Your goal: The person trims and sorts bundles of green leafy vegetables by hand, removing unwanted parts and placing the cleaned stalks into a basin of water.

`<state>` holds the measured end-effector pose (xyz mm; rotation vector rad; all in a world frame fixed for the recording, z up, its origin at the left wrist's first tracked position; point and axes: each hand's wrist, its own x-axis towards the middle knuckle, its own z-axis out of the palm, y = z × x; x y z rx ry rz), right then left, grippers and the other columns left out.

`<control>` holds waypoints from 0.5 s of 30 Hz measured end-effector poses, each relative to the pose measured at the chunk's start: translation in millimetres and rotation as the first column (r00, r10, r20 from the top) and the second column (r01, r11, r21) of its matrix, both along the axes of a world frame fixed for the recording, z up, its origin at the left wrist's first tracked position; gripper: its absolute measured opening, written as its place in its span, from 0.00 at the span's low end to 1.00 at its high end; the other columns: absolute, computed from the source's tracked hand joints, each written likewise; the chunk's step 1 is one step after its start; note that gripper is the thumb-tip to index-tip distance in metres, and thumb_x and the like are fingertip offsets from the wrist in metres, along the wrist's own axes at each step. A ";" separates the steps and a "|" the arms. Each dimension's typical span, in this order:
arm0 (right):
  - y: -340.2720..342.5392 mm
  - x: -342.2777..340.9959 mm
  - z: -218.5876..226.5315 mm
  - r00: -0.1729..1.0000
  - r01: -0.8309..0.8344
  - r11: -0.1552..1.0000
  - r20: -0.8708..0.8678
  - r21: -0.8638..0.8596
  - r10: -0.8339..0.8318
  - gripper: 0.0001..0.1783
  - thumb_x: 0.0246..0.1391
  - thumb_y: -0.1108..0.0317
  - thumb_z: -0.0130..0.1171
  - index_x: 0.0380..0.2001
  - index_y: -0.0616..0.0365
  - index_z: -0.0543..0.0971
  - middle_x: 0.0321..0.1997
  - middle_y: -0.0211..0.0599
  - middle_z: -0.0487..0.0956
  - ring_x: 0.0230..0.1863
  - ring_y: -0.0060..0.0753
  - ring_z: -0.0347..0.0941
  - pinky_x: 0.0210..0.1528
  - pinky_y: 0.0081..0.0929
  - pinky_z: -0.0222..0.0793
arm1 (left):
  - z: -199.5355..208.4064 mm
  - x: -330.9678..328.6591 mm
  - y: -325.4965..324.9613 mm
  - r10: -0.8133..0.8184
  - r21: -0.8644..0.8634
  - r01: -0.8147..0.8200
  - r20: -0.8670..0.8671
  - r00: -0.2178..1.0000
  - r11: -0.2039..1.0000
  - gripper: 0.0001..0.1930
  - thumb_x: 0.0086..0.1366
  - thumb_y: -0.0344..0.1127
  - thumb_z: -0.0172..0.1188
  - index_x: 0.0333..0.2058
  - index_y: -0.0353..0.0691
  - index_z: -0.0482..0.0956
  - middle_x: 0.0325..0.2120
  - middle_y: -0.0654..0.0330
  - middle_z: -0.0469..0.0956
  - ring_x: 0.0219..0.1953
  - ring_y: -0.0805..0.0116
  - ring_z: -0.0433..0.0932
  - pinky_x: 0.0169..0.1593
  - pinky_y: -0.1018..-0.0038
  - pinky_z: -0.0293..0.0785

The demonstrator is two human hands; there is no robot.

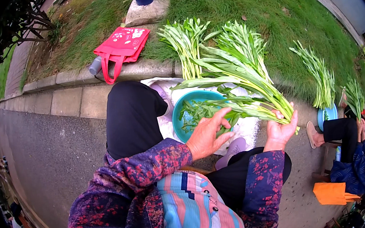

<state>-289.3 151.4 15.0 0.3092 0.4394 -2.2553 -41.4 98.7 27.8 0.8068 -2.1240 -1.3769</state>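
Apparently part-way: loose leaves [190, 112] in the turquoise basin [198, 96] look like the finished share, while the leafy bunch [263, 89], clamped near its stem ends by the right hand [281, 132], and two bunches [187, 46] lying across the kerb beyond seem left to do. Left hand [211, 131]: thumb and fingers parted around lower leaves of the held bunch, at the basin's near right side. Containers: basin on white sheet [250, 135], depth of fill partly hidden; red bag [123, 48], contents unseen; blue basin [320, 118] by a co-worker, some green inside.
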 end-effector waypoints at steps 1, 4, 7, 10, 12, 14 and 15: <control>-0.4 2.0 2.6 1.000 -0.011 1.000 -0.013 -0.004 0.011 0.15 0.58 0.58 0.49 0.43 0.55 0.73 0.35 0.37 0.74 0.23 0.25 0.60 0.22 0.22 0.56 | -0.8 -1.8 -2.8 0.019 0.188 -0.011 -0.040 0.999 0.982 0.33 0.58 0.31 0.60 0.59 0.40 0.54 0.29 0.59 0.76 0.30 0.68 0.75 0.34 0.71 0.70; -1.7 4.1 3.2 0.997 -0.056 0.998 -0.060 -0.024 0.054 0.15 0.57 0.58 0.50 0.43 0.55 0.73 0.36 0.38 0.74 0.23 0.25 0.60 0.22 0.22 0.56 | 1.1 -5.5 -9.0 0.055 0.248 -0.055 0.008 0.998 0.967 0.31 0.59 0.30 0.58 0.58 0.40 0.54 0.28 0.58 0.76 0.28 0.69 0.75 0.33 0.71 0.71; -1.7 3.2 3.0 0.991 -0.101 0.995 -0.090 -0.016 0.099 0.15 0.57 0.58 0.50 0.42 0.56 0.73 0.36 0.38 0.74 0.23 0.24 0.60 0.22 0.22 0.57 | 3.9 -8.7 -13.0 0.035 0.201 -0.057 0.114 0.993 0.978 0.28 0.59 0.33 0.58 0.57 0.41 0.58 0.22 0.58 0.76 0.25 0.62 0.76 0.34 0.71 0.72; -4.0 8.8 6.9 0.987 -0.119 0.993 -0.105 -0.007 0.118 0.15 0.57 0.58 0.50 0.43 0.56 0.73 0.36 0.37 0.74 0.23 0.24 0.60 0.22 0.22 0.58 | -6.3 -7.8 -12.6 0.054 -0.072 -0.042 0.185 0.981 0.997 0.25 0.58 0.36 0.59 0.54 0.42 0.65 0.18 0.58 0.74 0.22 0.60 0.75 0.32 0.70 0.72; -5.2 10.9 7.7 0.987 -0.118 0.993 -0.110 -0.008 0.116 0.16 0.57 0.58 0.51 0.43 0.56 0.73 0.36 0.37 0.74 0.23 0.24 0.61 0.22 0.22 0.58 | -10.3 -5.8 -11.8 0.077 -0.323 -0.013 0.186 0.979 0.946 0.23 0.56 0.36 0.60 0.52 0.43 0.69 0.15 0.59 0.73 0.20 0.60 0.74 0.30 0.69 0.71; -5.4 10.7 6.5 0.988 -0.109 0.994 -0.113 -0.013 0.107 0.16 0.57 0.59 0.51 0.43 0.56 0.73 0.36 0.37 0.74 0.23 0.23 0.61 0.22 0.22 0.58 | -8.2 -4.5 -11.0 0.101 -0.562 0.003 0.155 0.983 0.827 0.23 0.54 0.36 0.62 0.50 0.43 0.72 0.14 0.61 0.71 0.18 0.61 0.72 0.28 0.69 0.69; -5.2 10.6 7.3 0.988 -0.107 0.994 -0.115 -0.013 0.105 0.16 0.57 0.59 0.51 0.43 0.56 0.73 0.36 0.37 0.74 0.23 0.23 0.61 0.22 0.22 0.58 | -7.8 -4.5 -10.3 0.091 -0.595 0.015 0.149 0.985 0.804 0.24 0.54 0.36 0.62 0.50 0.42 0.72 0.13 0.61 0.70 0.17 0.62 0.71 0.27 0.69 0.69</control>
